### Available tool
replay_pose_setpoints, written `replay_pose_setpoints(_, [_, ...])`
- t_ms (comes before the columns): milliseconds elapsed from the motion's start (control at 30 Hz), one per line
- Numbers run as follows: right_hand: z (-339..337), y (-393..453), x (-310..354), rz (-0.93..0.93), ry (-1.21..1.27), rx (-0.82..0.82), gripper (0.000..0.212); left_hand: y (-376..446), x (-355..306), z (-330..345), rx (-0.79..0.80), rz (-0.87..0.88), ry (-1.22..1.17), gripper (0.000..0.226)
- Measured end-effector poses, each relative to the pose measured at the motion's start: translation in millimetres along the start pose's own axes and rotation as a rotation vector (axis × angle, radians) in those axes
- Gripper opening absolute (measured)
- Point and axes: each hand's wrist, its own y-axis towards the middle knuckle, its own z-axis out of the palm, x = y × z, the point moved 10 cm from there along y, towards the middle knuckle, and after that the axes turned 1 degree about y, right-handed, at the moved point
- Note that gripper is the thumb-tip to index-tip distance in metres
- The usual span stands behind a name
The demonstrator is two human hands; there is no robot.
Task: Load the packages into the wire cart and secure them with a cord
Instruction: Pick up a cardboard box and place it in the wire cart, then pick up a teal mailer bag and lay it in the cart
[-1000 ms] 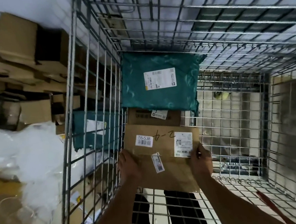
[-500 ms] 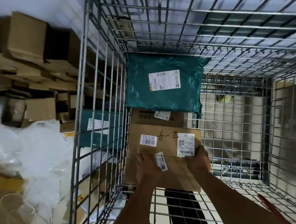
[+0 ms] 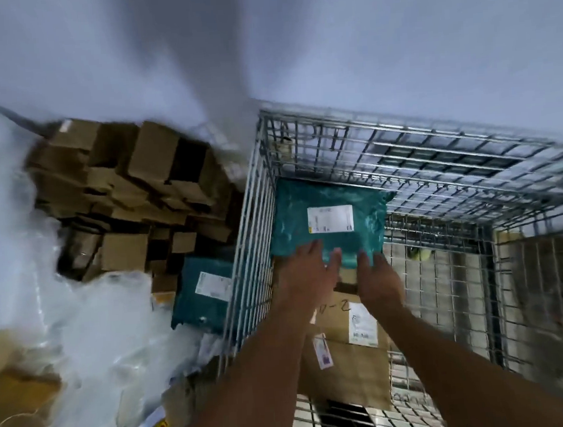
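A teal plastic mailer (image 3: 290, 219) with a white label lies at the back left of the wire cart (image 3: 400, 128). In front of it, a flat cardboard box (image 3: 351, 372) with several labels rests on the cart floor. My left hand (image 3: 306, 275) and my right hand (image 3: 378, 276) are side by side inside the cart. Their straight fingers touch the mailer's near edge. The frame is blurred, so I cannot make out any grip. A smaller brown box under the mailer is mostly hidden by my hands.
Outside the cart's left wall (image 3: 252, 248) lies a second teal mailer (image 3: 202, 292). A heap of cardboard boxes (image 3: 132, 190) and crumpled clear plastic wrap (image 3: 98, 326) are also there. The right half of the cart floor (image 3: 445, 285) is bare wire.
Both hands have let go of the flat cardboard box and moved forward onto the teal mailer's near edge. My view has swung up and to the left.
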Motion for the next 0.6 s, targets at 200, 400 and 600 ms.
replay_pose_setpoints(200, [-59.3, -50.7, 187.9, -0.442, -0.188, -0.182, 0.066, -3.4, -9.9, -179.3, -0.399, 0.146, 0.124, 0.082])
replay_pose_setpoints(400, [-25.4, -120.1, 329.7, -0.778, -0.188, -0.222, 0.062, -24.4, 110.0, -251.8, -0.437, -0.096, -0.009, 0.099])
replay_pose_setpoints(600, [115.1, -178.1, 371.4, -0.935, -0.213, -0.014, 0.063, -84.9, 300.1, -188.4, -0.368, -0.462, -0.324, 0.104])
